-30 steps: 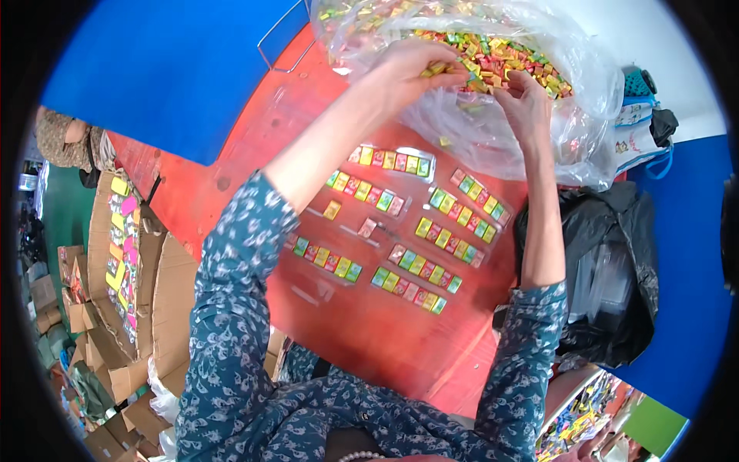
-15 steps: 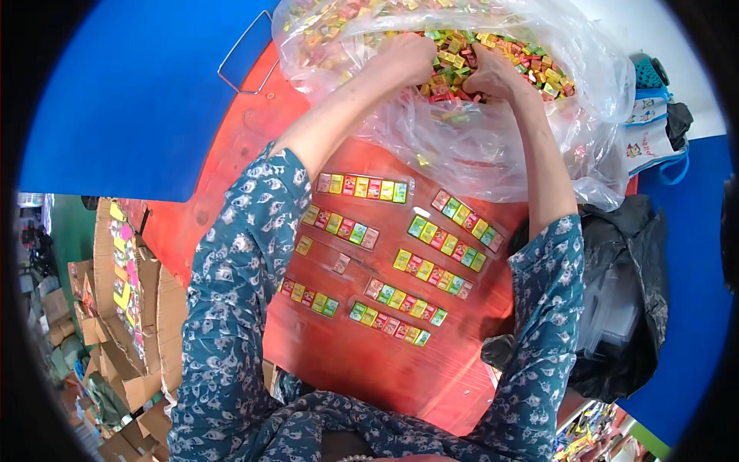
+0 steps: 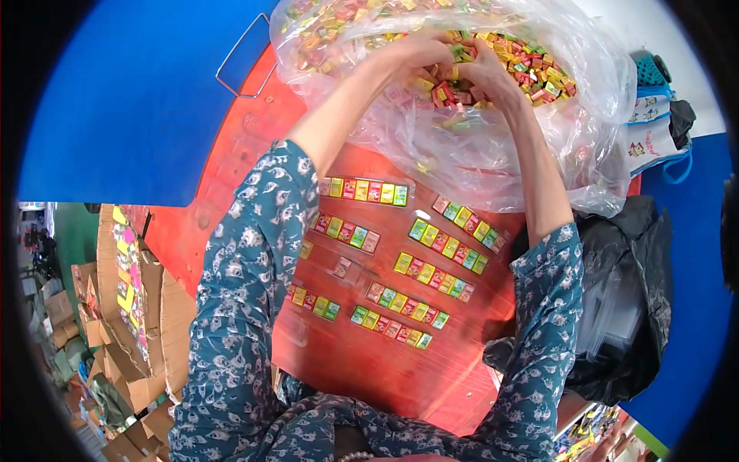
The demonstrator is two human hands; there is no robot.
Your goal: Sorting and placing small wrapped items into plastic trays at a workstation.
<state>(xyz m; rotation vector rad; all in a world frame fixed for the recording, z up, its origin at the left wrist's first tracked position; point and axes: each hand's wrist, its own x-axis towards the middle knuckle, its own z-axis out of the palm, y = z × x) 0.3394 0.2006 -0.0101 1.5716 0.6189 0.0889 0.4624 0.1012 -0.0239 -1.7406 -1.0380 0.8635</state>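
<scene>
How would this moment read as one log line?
left hand: at opening of clear bag; right hand: close to left; small colourful blocks: heaped in bag, also in rows on red table; grip: unclear

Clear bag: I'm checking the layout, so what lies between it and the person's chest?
In the head view, the red table lies between them, bearing several rows of small coloured packs and a lone pinkish pack.

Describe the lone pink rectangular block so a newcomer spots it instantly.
On the red table, this side of the big clear plastic bag, find rows of small multicoloured blocks. Right of the blue floral left sleeve lies the small pink rectangular block. Unlike the rows, it lies singly; unlike the nearby yellow block, it is pink.
</scene>
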